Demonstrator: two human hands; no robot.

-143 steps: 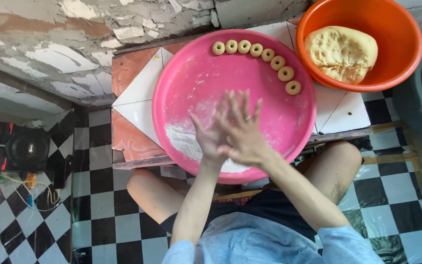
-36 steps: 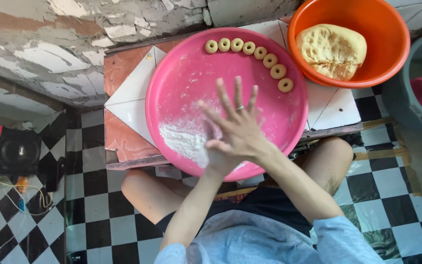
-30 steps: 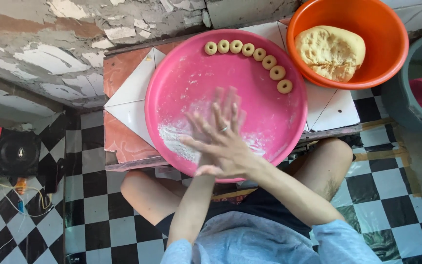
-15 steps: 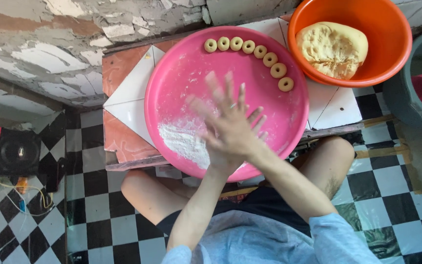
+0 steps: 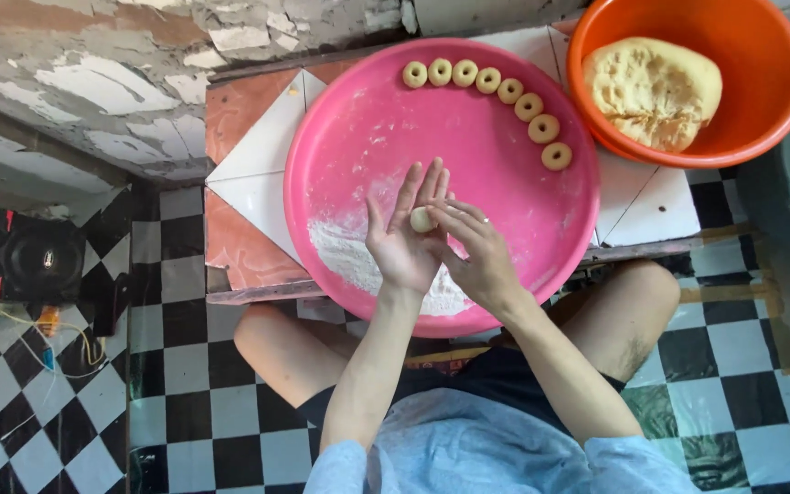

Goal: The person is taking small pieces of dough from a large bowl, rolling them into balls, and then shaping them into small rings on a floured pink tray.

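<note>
**A:** What's under the hands from where you sit?

**B:** I see a big round pink tray [image 5: 505, 155] dusted with white flour [image 5: 349, 261] near its close edge. It sits on a low surface faced with white and terracotta tiles [image 5: 253, 155]. Along the tray's far rim runs a curved row of small dough rings [image 5: 491, 80].

**A:** And the hands themselves?

**B:** My left hand [image 5: 404, 242] lies open, palm up, fingers stretched flat. A small dough ball [image 5: 423, 219] rests on its fingers, above the tray. My right hand [image 5: 477, 252] has its fingertips curled onto that ball, touching it from the side, not clenched.

**A:** The room?

**B:** An orange bowl [image 5: 770, 110] stands just beside the tray, at the right, with a large lump of dough [image 5: 656, 91] in it. The floor [image 5: 176, 402] is black-and-white check. The wall [image 5: 93, 82] beyond is grey with peeling paint. A dark speaker [image 5: 34, 261] sits low at the left.
</note>
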